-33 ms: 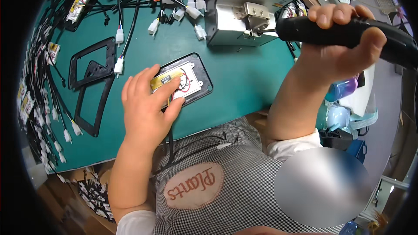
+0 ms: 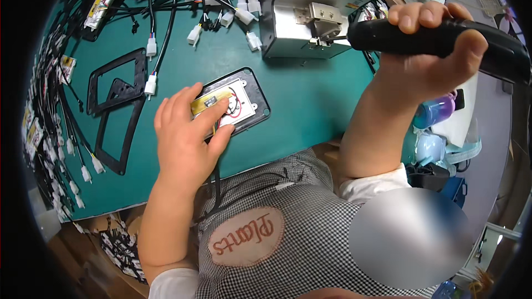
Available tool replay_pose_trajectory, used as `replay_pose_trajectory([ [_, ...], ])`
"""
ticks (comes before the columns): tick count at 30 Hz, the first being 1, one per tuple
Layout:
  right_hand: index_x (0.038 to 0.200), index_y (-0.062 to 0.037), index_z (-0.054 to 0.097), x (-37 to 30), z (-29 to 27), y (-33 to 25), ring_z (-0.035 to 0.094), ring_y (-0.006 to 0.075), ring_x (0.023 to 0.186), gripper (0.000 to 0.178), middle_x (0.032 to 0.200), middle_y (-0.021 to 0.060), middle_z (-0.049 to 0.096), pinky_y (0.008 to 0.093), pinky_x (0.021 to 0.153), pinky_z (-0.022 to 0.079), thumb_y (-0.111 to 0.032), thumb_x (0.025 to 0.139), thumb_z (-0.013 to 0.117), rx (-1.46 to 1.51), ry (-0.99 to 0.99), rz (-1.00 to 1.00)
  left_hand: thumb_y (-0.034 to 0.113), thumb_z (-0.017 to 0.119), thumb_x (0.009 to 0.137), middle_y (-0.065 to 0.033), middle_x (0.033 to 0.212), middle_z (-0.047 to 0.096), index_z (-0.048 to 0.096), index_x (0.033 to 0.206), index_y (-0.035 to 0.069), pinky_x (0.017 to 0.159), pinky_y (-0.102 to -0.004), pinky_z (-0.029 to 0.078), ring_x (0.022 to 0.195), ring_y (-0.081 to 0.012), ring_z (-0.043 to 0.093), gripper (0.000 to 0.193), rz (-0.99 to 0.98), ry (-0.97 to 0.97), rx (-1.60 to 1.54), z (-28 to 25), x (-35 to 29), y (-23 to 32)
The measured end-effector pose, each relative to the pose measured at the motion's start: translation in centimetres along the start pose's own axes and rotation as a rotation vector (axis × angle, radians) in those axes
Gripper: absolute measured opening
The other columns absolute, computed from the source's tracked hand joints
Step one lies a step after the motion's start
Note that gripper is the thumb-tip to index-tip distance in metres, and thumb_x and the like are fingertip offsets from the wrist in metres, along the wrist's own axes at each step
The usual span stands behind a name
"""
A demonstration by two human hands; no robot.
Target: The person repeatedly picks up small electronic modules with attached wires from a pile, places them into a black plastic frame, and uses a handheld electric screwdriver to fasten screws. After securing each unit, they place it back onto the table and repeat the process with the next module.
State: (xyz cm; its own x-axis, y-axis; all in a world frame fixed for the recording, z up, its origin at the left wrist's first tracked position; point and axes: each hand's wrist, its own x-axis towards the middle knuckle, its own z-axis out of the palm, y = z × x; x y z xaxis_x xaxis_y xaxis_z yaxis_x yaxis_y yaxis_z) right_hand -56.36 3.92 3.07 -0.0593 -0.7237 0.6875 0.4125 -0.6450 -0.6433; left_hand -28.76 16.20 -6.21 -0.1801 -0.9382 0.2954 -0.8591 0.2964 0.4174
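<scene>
Right fingers (image 2: 429, 18) clamp one black tool (image 2: 418, 37); left fingers (image 2: 213, 115), apart, touch one tray (image 2: 259, 93) near two frames (image 2: 141, 72)

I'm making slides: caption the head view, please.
Left hand on yellow-wrapped module in black housing; right hand holding electric screwdriver at screw feeder.

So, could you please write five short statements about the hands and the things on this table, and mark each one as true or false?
1. The left hand touches things in a shallow black case. True.
2. The right hand is empty. False: it grips a black tool.
3. The tool's tip is inside the case. False: it is at the front of the silver machine.
4. Several white plugs lie on the green table. True.
5. Two black frames lie left of the case, overlapping. True.
</scene>
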Motion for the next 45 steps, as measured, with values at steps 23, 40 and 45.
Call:
replay_pose_trajectory([
  [23,0.112,-0.0054,0.047,-5.5,8.4,4.2,0.055,0.02,0.057,0.064,0.072,0.0083,0.055,0.0335,0.054,0.048,-0.049,0.076,0.078,0.339,0.148,0.309,0.023,0.078,0.068,-0.014,0.123,0.057,0.072,0.105,0.018,0.1,-0.0468,0.036,0.113,-0.0323,0.053,0.038,-0.023,-0.018,0.007,0.1,-0.2,-0.3],
  [40,0.106,0.0006,0.047,-6.3,8.2,8.1,0.056,0.0147,0.062,0.057,0.073,0.0065,0.054,0.0258,0.055,0.047,-0.024,0.071,0.084,0.1,-0.222,0.226,0.018,0.08,0.064,-0.014,0.121,0.058,0.072,0.104,0.017,0.093,-0.0442,0.041,0.106,-0.033,0.056,0.04,0.0,0.017,-0.021,0.0,-0.1,-0.4],
  [45,0.1,0.0013,0.05,-5.8,8.4,8.2,0.055,0.0125,0.059,0.041,0.072,0.0066,0.055,0.0236,0.054,0.046,-0.015,0.076,0.079,0.012,-0.33,0.191,0.019,0.08,0.065,-0.0142,0.121,0.058,0.072,0.104,0.017,0.097,-0.0456,0.04,0.11,-0.0333,0.055,0.04,-0.002,0.015,-0.012,-0.1,0.0,-0.3],
])
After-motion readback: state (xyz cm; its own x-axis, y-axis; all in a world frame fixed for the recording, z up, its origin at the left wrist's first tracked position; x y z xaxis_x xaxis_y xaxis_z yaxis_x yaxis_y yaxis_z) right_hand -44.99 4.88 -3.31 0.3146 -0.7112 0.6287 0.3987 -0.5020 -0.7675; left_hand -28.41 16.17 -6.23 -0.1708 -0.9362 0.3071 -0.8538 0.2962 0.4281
